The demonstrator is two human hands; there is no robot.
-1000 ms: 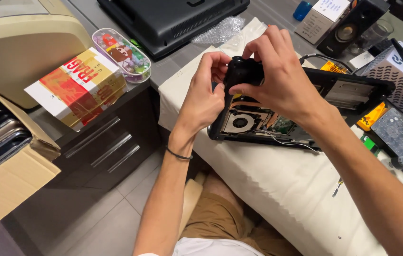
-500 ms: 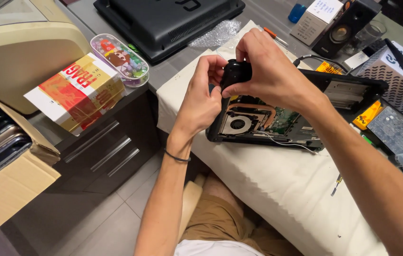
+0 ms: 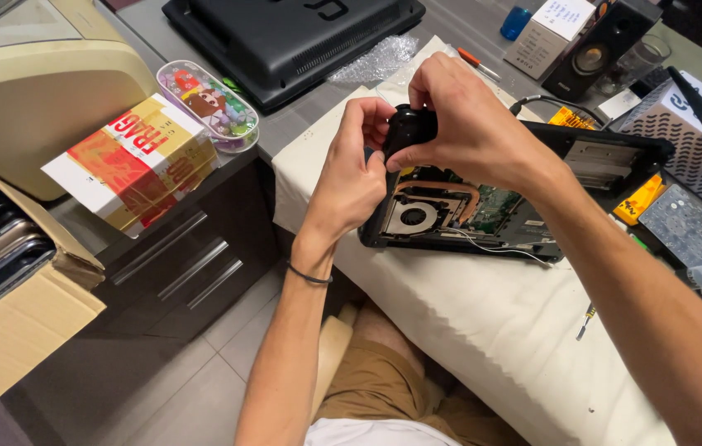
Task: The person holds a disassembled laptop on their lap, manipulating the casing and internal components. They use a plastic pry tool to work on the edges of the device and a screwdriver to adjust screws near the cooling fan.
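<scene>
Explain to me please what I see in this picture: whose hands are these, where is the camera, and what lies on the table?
The camera sits on a person's head and looks down, so both arms are that person's own. The left hand and the right hand together hold a small black object; what it is exactly cannot be told. Just below it lies an opened laptop with its fan and copper pipe showing, on a white cloth that covers the table. At the left stand a printed cardboard box and a clear oval case with colourful contents. Behind is a black monitor lying face down. At the far right you see a speaker.
</scene>
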